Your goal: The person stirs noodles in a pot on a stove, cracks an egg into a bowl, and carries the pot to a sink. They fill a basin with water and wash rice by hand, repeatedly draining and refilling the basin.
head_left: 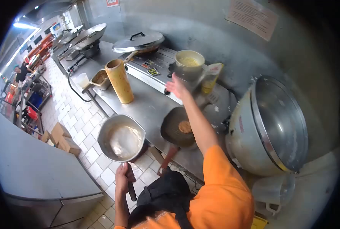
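Observation:
My left hand [124, 176] is closed round the dark handle of a metal saucepan [128, 133]. The pan is held over the floor beside the counter's front edge, and no food shows in it. Stretched forward, my right hand [177, 88] is open with nothing visible in it. It is near the stove's front panel and a pot [188, 70] with pale yellow contents. Below my right forearm sits a dark frying pan [169, 128] with one round browned patty [185, 126] in it. Right of the pot stands a clear container of yellow liquid [208, 86].
A tall yellow roll [118, 82] stands upright on the steel counter [147, 101]. Behind it are a small metal tray [100, 79] and a lidded pan [139, 42]. A large metal bowl-shaped vessel [242, 129] is at right, above a translucent jug [271, 191]. Cardboard boxes [65, 139] lie on the tiled floor.

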{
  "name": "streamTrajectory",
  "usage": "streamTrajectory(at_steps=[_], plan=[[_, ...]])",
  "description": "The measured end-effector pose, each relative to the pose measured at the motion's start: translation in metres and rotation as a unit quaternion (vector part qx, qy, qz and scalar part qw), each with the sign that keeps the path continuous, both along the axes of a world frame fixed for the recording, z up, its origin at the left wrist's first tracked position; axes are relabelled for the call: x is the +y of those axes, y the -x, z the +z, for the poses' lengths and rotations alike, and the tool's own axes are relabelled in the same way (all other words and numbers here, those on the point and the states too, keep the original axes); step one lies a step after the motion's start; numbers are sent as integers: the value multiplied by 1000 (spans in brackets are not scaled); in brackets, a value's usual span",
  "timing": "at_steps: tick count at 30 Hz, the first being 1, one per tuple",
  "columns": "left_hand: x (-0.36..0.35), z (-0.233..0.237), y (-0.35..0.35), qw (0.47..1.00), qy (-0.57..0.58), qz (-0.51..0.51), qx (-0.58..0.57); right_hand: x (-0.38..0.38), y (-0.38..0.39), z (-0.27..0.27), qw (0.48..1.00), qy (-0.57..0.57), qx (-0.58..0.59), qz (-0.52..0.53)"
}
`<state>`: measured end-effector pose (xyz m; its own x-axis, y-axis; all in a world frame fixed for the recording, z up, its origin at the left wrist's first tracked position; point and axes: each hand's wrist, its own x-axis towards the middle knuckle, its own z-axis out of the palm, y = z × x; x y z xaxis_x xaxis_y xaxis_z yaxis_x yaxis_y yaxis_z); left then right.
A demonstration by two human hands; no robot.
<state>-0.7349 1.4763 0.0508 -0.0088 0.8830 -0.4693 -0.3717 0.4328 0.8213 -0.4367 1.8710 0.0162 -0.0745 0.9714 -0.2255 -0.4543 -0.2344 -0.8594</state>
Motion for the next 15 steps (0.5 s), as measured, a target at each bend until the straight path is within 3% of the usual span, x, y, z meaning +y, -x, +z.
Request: streamTrajectory(at_steps=[1, 2, 5, 6, 8, 12, 14, 15], plan=[[11, 1, 1, 1000, 20, 7, 19, 33, 5, 7, 998, 25, -12, -64], [20, -1, 7, 998, 48, -7, -39, 85, 1, -14, 991, 20, 81, -101], [50, 0, 8, 997, 49, -51, -32, 120, 0, -7, 925, 17, 289, -246], [59, 0, 5, 997, 54, -49, -35, 124, -2, -12, 926, 22, 285, -247], [84, -2, -1, 997, 69, -42, 8, 115, -5, -23, 958, 18, 125, -256], [149, -15, -6, 992, 30, -119, 30, 21, -11, 23, 972, 14, 52, -228], [182, -4, -21, 976, -29, -150, 157, -16, -19, 40, 986, -17, -54, -155], [200, -16, -18, 956, -50, -215, 193, -37, -20, 53, 986, -10, -61, -158]])
